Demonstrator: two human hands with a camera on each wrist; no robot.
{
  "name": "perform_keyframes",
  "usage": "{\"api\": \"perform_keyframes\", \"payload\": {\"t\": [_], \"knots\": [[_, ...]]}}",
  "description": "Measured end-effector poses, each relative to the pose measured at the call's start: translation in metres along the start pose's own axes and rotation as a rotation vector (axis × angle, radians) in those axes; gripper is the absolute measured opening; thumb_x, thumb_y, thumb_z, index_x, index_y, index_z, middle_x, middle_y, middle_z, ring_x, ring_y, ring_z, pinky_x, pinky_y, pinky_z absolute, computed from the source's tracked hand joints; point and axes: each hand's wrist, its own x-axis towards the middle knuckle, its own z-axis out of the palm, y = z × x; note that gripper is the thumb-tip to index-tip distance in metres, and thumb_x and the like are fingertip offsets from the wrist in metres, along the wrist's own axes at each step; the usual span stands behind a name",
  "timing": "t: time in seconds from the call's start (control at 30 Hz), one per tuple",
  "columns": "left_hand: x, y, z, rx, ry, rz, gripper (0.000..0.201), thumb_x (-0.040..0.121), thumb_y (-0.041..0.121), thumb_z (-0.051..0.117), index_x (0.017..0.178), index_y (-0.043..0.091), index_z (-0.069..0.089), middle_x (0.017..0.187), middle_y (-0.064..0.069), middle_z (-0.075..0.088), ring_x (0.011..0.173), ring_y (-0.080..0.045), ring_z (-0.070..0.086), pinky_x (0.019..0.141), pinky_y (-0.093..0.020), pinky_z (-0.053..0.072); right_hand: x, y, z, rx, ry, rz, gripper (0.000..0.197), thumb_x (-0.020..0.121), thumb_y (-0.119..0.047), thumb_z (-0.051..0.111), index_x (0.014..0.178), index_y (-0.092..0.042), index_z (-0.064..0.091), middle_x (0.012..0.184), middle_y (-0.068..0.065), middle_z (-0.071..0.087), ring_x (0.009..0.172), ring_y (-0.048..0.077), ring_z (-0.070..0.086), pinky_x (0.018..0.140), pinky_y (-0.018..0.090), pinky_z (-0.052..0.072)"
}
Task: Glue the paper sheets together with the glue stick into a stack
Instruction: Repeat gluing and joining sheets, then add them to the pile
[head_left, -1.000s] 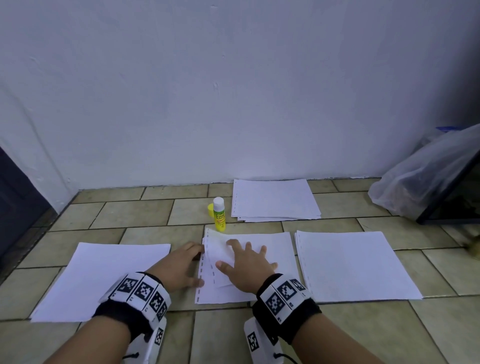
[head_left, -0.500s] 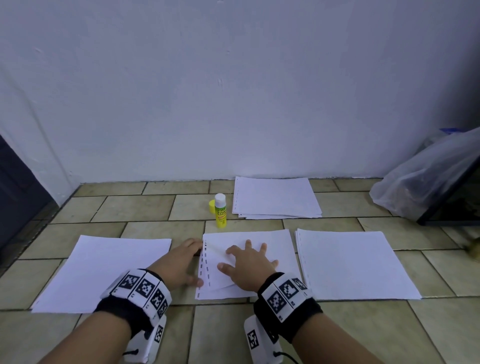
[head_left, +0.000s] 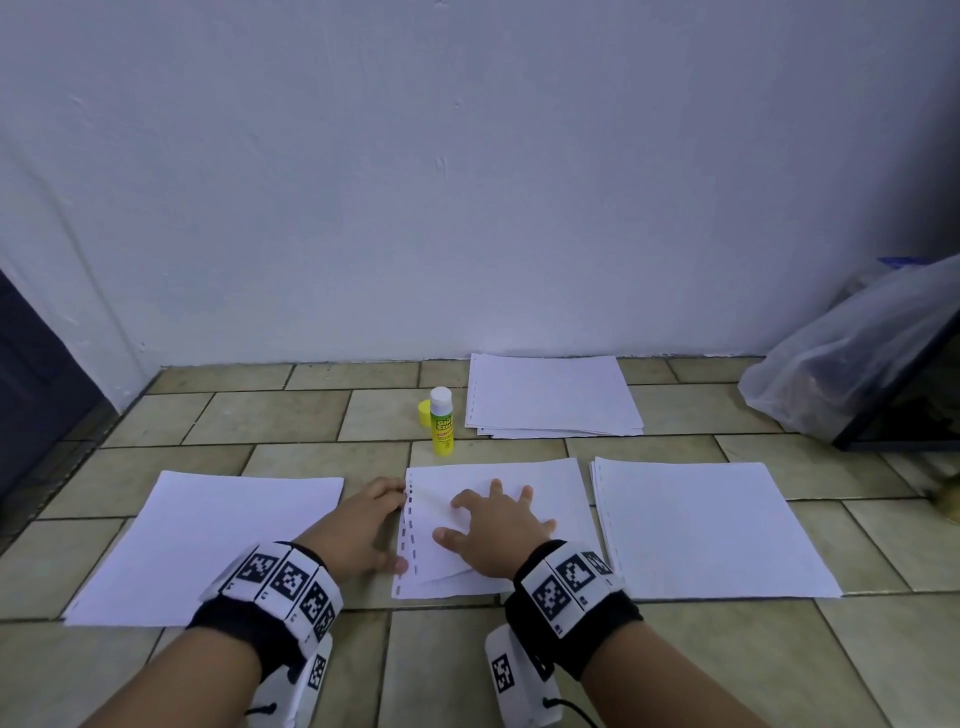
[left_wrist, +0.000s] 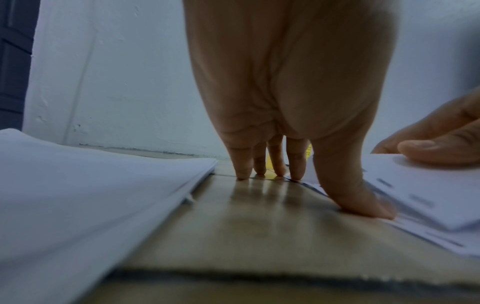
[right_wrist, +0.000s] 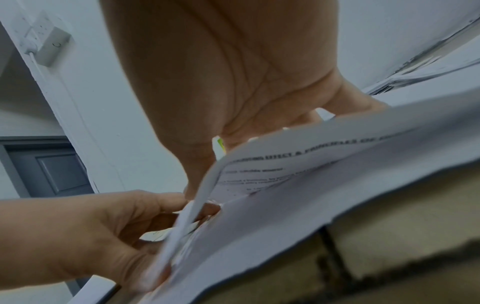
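A middle stack of white sheets (head_left: 553, 483) lies on the tiled floor. Its top sheet (head_left: 439, 551) sits skewed on it. My right hand (head_left: 493, 522) presses flat on that sheet with spread fingers. In the right wrist view the sheet's near corner (right_wrist: 298, 164) curls up and shows printed text underneath. My left hand (head_left: 370, 525) stands at the stack's left edge; its straight fingertips (left_wrist: 244, 174) touch the floor and the thumb meets the paper edge. The glue stick (head_left: 442, 422) stands uncapped beyond the stack, with its yellow cap (head_left: 424, 413) beside it.
More white paper lies to the left (head_left: 208, 540), to the right (head_left: 696, 525) and in a far stack (head_left: 550, 395) by the wall. A clear plastic bag (head_left: 852, 353) over a dark frame fills the right corner. A dark door (head_left: 31, 374) is at the left.
The right hand has nudged the skewed top sheet a little closer to square on the middle stack. The left hand has stayed at the stack's left edge.
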Motion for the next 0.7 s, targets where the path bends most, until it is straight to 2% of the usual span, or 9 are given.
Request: {"api": "perform_keyframes", "payload": {"t": [0.07, 0.2, 0.23, 0.33, 0.43, 0.5, 0.6, 0.63, 0.7], "knots": [[-0.001, 0.0, 0.0, -0.016, 0.021, -0.011, 0.077, 0.078, 0.012, 0.074, 0.142, 0.021, 0.032, 0.147, 0.007, 0.023, 0.132, -0.01, 0.035, 0.105, -0.018, 0.032, 0.0, 0.0, -0.001, -0.001, -0.002, -0.003, 0.062, 0.088, -0.066, 0.043, 0.142, -0.036, 0.034, 0.157, 0.003, 0.013, 0.144, 0.041, -0.001, 0.108, 0.07, 0.012], [-0.002, 0.003, -0.002, -0.056, 0.058, -0.074, 0.064, 0.076, 0.01, 0.074, 0.116, 0.025, 0.027, 0.13, 0.004, 0.037, 0.112, -0.01, 0.045, 0.092, -0.021, 0.044, 0.0, -0.001, -0.002, -0.004, -0.006, 0.0, 0.063, 0.087, -0.067, 0.043, 0.141, -0.037, 0.035, 0.156, 0.003, 0.016, 0.145, 0.041, 0.0, 0.108, 0.07, 0.014], [-0.002, 0.003, -0.003, -0.07, 0.047, -0.078, 0.066, 0.076, 0.009, 0.075, 0.117, 0.025, 0.026, 0.129, 0.005, 0.037, 0.113, -0.01, 0.044, 0.093, -0.021, 0.043, 0.0, -0.001, -0.002, -0.004, -0.007, 0.003, 0.06, 0.089, -0.065, 0.042, 0.141, -0.037, 0.035, 0.156, 0.003, 0.016, 0.145, 0.04, 0.001, 0.107, 0.07, 0.014], [-0.004, 0.001, -0.008, -0.054, -0.027, -0.04, 0.073, 0.078, 0.01, 0.075, 0.135, 0.022, 0.033, 0.138, 0.008, 0.027, 0.129, -0.011, 0.035, 0.106, -0.021, 0.034, 0.001, -0.001, -0.005, 0.003, -0.021, 0.006, 0.052, 0.093, -0.058, 0.041, 0.141, -0.038, 0.036, 0.155, 0.003, 0.018, 0.145, 0.039, 0.002, 0.107, 0.07, 0.015], [-0.003, -0.002, -0.013, -0.018, -0.044, -0.008, 0.058, 0.088, -0.001, 0.057, 0.139, 0.019, 0.039, 0.147, 0.005, 0.023, 0.135, -0.01, 0.031, 0.106, -0.011, 0.023, 0.001, -0.001, -0.005, -0.008, -0.03, 0.007, 0.049, 0.094, -0.051, 0.045, 0.141, -0.038, 0.034, 0.154, 0.003, 0.018, 0.144, 0.039, 0.003, 0.106, 0.07, 0.017], [-0.002, -0.001, -0.014, -0.036, -0.026, -0.013, 0.052, 0.092, -0.004, 0.047, 0.138, 0.018, 0.041, 0.15, 0.002, 0.023, 0.136, -0.01, 0.03, 0.105, -0.011, 0.022, 0.001, -0.001, -0.004, -0.02, -0.031, 0.003, 0.053, 0.092, -0.048, 0.051, 0.14, -0.038, 0.033, 0.153, 0.004, 0.019, 0.143, 0.039, 0.005, 0.106, 0.07, 0.02], [-0.002, 0.003, -0.012, -0.035, -0.004, -0.02, 0.051, 0.093, 0.02, 0.06, 0.139, 0.02, 0.04, 0.148, 0.006, 0.023, 0.134, -0.009, 0.032, 0.107, -0.015, 0.025, 0.0, -0.001, -0.003, -0.041, -0.038, -0.006, 0.062, 0.087, -0.043, 0.062, 0.14, -0.037, 0.031, 0.151, 0.005, 0.02, 0.142, 0.041, 0.006, 0.104, 0.07, 0.023], [-0.003, 0.004, -0.011, -0.023, -0.013, -0.025, 0.058, 0.089, 0.029, 0.066, 0.139, 0.021, 0.038, 0.147, 0.008, 0.022, 0.133, -0.009, 0.033, 0.107, -0.018, 0.027, -0.001, -0.002, -0.003, -0.056, -0.041, -0.004, 0.064, 0.086, -0.041, 0.064, 0.14, -0.037, 0.03, 0.152, 0.005, 0.019, 0.142, 0.042, 0.005, 0.104, 0.07, 0.024], [-0.005, 0.008, -0.009, 0.019, -0.027, -0.036, 0.072, 0.08, 0.037, 0.075, 0.139, 0.021, 0.036, 0.146, 0.009, 0.019, 0.131, -0.01, 0.034, 0.107, -0.022, 0.033, -0.002, -0.006, -0.003, -0.102, -0.052, 0.011, 0.066, 0.087, -0.038, 0.064, 0.141, -0.035, 0.026, 0.154, 0.009, 0.013, 0.142, 0.045, 0.003, 0.103, 0.07, 0.025]]}}
